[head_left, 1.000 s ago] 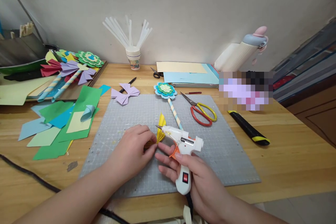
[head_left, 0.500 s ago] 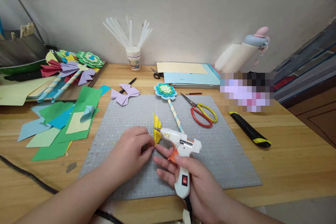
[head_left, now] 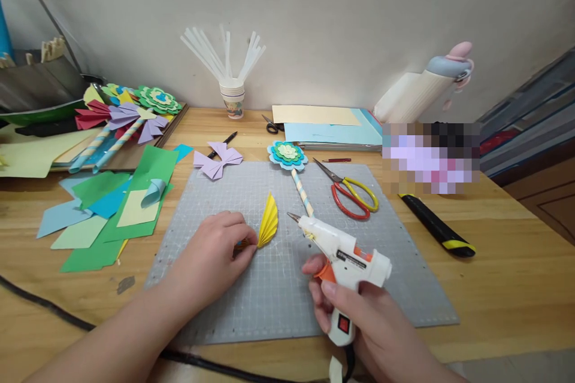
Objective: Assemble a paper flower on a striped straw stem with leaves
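My left hand (head_left: 220, 248) is closed on the pleated base of a yellow folded paper fan (head_left: 269, 221), which stands up above the grey cutting mat (head_left: 251, 311). Part of the fan is hidden behind the fingers. In my right hand (head_left: 359, 311) is a white hot glue gun (head_left: 336, 245) with an orange trigger, its nozzle pointing up and left, apart from the fan. Behind the gun lies a layered paper flower (head_left: 288, 156) on a striped paper stem (head_left: 302, 193). A lilac paper bow (head_left: 218, 160) rests at the mat's far left corner.
Scissors with red and yellow handles (head_left: 350, 191) lie on the mat's right side. Green and blue paper scraps (head_left: 135, 203) spread at the left. A paper cup (head_left: 232, 100) of white sticks stands near the wall. A black cable (head_left: 49, 305) crosses the table's front. A black-and-yellow tool (head_left: 435, 224) lies right.
The glue gun has moved right and away from the yellow fan in my right hand. My left hand still holds the fan, whose pleats now show more fully.
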The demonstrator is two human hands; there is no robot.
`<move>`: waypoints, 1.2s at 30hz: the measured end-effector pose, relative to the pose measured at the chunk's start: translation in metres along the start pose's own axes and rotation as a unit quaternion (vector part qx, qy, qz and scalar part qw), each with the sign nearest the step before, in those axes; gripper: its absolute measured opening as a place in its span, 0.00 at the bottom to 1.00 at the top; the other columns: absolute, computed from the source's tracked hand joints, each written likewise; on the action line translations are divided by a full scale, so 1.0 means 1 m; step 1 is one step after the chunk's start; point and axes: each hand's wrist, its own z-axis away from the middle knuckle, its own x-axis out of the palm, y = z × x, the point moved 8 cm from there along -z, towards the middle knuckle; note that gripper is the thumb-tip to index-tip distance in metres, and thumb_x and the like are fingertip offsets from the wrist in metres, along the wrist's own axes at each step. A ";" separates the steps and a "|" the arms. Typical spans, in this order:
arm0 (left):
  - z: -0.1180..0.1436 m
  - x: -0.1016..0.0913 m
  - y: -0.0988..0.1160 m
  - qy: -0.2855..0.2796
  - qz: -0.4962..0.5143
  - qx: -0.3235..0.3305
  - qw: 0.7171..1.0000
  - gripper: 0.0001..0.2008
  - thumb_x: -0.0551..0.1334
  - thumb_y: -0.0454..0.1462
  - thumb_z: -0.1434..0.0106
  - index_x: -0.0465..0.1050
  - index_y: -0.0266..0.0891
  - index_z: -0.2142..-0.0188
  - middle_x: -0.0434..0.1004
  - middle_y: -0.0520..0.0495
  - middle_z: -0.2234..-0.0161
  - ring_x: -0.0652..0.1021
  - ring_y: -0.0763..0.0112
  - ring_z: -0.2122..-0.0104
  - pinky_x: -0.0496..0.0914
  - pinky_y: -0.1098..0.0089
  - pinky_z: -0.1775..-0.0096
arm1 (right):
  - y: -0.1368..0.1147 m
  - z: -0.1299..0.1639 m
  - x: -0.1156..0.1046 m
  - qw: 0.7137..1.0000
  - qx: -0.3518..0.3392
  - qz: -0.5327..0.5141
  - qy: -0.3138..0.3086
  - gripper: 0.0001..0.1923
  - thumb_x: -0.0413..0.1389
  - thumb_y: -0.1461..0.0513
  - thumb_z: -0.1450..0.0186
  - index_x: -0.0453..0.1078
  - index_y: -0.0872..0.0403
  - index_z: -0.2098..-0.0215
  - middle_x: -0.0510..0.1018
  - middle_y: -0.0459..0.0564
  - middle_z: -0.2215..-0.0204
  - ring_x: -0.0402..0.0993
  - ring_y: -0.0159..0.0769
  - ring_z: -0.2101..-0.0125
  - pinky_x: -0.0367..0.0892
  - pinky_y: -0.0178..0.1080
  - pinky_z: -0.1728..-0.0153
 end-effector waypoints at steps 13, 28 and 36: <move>0.015 -0.027 -0.039 0.056 0.264 -0.224 0.936 0.17 0.56 0.46 0.40 0.78 0.44 0.59 0.80 0.47 0.56 0.75 0.56 0.55 0.68 0.62 0.55 | -0.004 -0.015 0.013 0.991 0.002 0.112 -0.076 0.13 0.56 0.54 0.37 0.66 0.56 0.61 0.69 0.44 0.74 0.64 0.27 0.79 0.58 0.34 0.75; 0.017 -0.030 -0.047 0.095 0.227 -0.224 0.943 0.10 0.63 0.45 0.47 0.78 0.42 0.70 0.78 0.47 0.69 0.75 0.64 0.69 0.67 0.66 0.67 | 0.015 -0.002 0.006 0.987 0.057 0.150 -0.032 0.29 0.55 0.40 0.42 0.67 0.57 0.61 0.70 0.45 0.75 0.66 0.27 0.81 0.58 0.33 0.79; 0.018 -0.007 -0.041 0.024 0.464 -0.282 0.839 0.10 0.69 0.42 0.52 0.75 0.38 0.74 0.71 0.54 0.81 0.66 0.77 0.81 0.60 0.75 0.77 | 0.023 -0.005 0.017 0.994 0.035 0.055 -0.091 0.28 0.55 0.40 0.41 0.70 0.56 0.62 0.69 0.45 0.76 0.64 0.25 0.82 0.51 0.32 0.80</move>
